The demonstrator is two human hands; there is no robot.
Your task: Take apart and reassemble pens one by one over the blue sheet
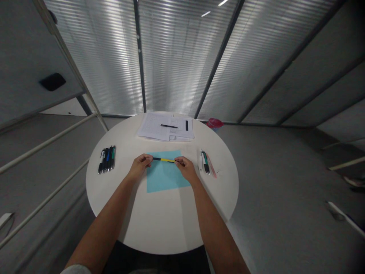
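A yellow and black pen (167,160) is held level between my two hands, above a light blue sheet of paper (164,180). The fingers of my left hand (140,165) pinch its black end. At the yellow part's far end, the fingers of my right hand (185,167) close on the other tip. Both tips are partly hidden by my fingers. To the left of the sheet, several pens (107,160) lie side by side. On the right lie a green and black pen (205,163), a white pen (200,161) and a pinkish one (211,165).
Printed papers (154,127) lie at the far side of the round white table (159,228), with a black pen (169,126) on top. Behind the table a red container (214,123) stands near the corrugated translucent wall (171,57). A metal-framed rack (48,142) is at left.
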